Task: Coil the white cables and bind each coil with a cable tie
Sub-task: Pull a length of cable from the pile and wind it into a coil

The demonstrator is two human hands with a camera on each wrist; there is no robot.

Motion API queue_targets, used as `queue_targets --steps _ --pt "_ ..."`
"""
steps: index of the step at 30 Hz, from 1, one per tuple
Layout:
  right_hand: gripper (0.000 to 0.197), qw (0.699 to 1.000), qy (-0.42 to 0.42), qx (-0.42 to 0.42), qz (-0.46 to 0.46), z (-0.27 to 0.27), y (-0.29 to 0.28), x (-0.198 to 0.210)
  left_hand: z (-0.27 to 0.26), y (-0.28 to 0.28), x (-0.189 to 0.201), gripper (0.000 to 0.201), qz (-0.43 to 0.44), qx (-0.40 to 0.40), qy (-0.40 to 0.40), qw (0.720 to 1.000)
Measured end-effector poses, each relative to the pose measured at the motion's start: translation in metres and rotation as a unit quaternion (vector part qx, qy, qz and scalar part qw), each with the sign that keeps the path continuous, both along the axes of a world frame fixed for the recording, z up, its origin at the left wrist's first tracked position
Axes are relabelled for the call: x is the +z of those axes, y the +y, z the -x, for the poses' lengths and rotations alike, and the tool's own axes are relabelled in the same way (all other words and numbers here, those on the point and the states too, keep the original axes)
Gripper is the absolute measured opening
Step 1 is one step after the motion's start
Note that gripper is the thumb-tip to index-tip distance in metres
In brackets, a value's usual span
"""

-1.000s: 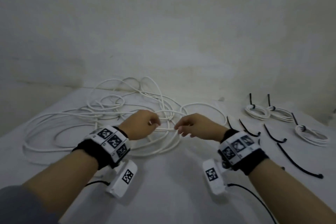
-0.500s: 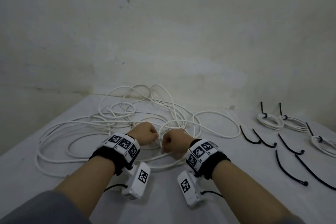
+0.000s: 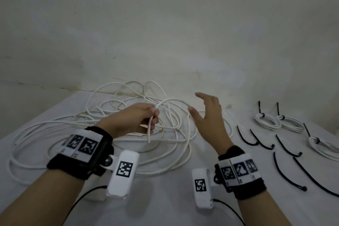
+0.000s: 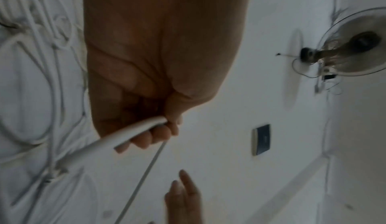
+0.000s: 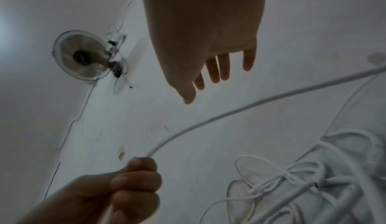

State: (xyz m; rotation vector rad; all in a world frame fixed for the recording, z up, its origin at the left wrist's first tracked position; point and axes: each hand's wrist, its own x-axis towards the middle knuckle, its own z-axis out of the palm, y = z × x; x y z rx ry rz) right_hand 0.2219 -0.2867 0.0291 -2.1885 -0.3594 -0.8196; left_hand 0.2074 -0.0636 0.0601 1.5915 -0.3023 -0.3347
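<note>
White cable (image 3: 172, 108) is being pinched near its free end by the left hand (image 3: 135, 119), lifting it off the tangled pile (image 3: 55, 130) on the table's left, likely to start a coil. Just right, the right hand (image 3: 207, 115) is hovering spread and empty, apparently readying to guide the strand.

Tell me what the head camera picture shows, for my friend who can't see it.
The left hand pinches the end of a white cable lifted from a loose tangle, while the open right hand hovers beside it. To the right on the white table lie three tied coils and five loose black cable ties.
</note>
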Motion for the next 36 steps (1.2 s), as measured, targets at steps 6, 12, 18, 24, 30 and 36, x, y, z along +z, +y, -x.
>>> queue_targets --steps 6,12,18,24,30,36 --pt "0.01 0.989 0.104 0.082 -0.06 -0.007 -0.007 -0.022 0.008 -0.013 0.018 0.036 0.05 -0.069 0.059 0.995" --pt "0.017 0.993 0.041 0.078 -0.078 -0.008 -0.012 -0.014 0.008 -0.015 0.004 0.042 0.191 -0.055 0.041 0.979" --pt "0.012 0.985 0.137 0.1 -0.031 0.003 -0.035 -0.028 -0.004 0.016 -0.005 0.018 0.465 0.0 0.0 0.885" --pt "0.017 0.952 0.231 0.149 0.135 0.029 -0.021 -0.015 -0.006 -0.003 -0.018 0.04 0.48 0.074 0.02 0.874" --pt "0.012 0.929 0.209 0.227 0.206 0.071 0.019 0.019 -0.001 -0.021 -0.028 0.043 0.395 0.069 0.049 0.915" --pt "0.01 0.933 0.135 0.269 0.195 0.087 0.023 0.028 0.014 -0.047 -0.037 0.039 0.253 0.006 0.01 0.967"
